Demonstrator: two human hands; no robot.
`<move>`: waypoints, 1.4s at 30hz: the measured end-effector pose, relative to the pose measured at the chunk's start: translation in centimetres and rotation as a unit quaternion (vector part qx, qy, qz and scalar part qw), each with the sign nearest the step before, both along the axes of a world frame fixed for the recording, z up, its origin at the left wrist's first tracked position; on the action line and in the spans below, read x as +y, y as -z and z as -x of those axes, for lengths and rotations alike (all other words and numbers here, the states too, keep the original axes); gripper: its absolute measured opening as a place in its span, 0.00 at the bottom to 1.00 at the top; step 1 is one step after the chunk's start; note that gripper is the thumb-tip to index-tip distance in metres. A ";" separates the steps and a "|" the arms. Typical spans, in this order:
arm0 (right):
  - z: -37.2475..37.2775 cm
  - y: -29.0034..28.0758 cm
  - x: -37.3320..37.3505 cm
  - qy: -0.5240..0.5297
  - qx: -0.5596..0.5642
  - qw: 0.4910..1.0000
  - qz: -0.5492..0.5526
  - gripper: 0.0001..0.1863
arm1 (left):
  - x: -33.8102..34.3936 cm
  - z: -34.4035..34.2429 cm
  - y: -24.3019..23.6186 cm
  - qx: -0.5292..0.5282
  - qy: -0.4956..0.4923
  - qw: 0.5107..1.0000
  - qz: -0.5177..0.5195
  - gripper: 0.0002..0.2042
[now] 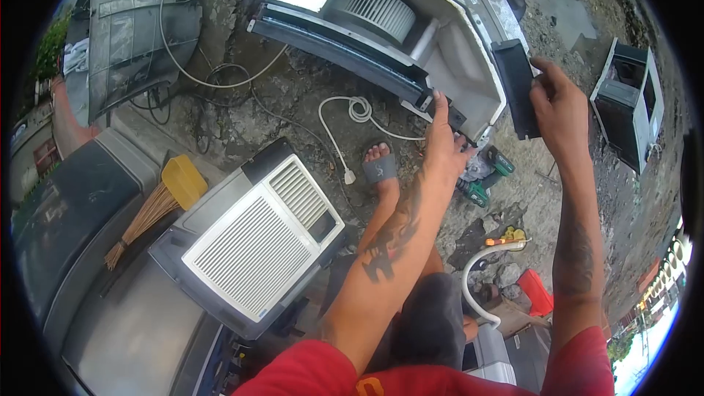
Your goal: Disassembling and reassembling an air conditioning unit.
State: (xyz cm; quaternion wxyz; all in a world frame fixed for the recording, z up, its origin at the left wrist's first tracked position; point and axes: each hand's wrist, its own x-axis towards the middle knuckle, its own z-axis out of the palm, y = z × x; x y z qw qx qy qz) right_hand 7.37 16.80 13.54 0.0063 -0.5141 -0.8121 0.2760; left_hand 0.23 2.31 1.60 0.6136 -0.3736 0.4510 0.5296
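An opened window air conditioner lies ahead of me, its round white blower wheel showing inside the pale housing. My left hand is at the near right corner of this unit. One finger stretches along the dark edge piece while the others bend around its lower end; part of the grip is hidden. In my right hand, a flat black panel is pinched by its right edge, upright beside the housing's right wall. A green and black cordless drill lies on the ground below my left hand.
Another air conditioner with a white grille stands at left, near a yellow-handled broom. A coiled white cord lies by my sandalled foot. A metal frame stands at far right. A white hose curves near a red object.
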 end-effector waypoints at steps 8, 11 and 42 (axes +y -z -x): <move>-9.3 1.2 -10.3 0.309 0.192 0.921 0.139 0.19 | 0.5 -0.2 1.2 0.056 0.003 0.998 -0.015 0.37; -9.7 1.9 -13.7 0.360 0.222 0.898 0.124 0.19 | 1.2 -0.9 -0.6 0.079 0.024 0.996 -0.036 0.30; -25.3 16.5 -32.8 0.685 0.359 0.578 0.259 0.11 | -0.6 -16.3 16.0 0.085 0.783 0.561 -0.255 0.28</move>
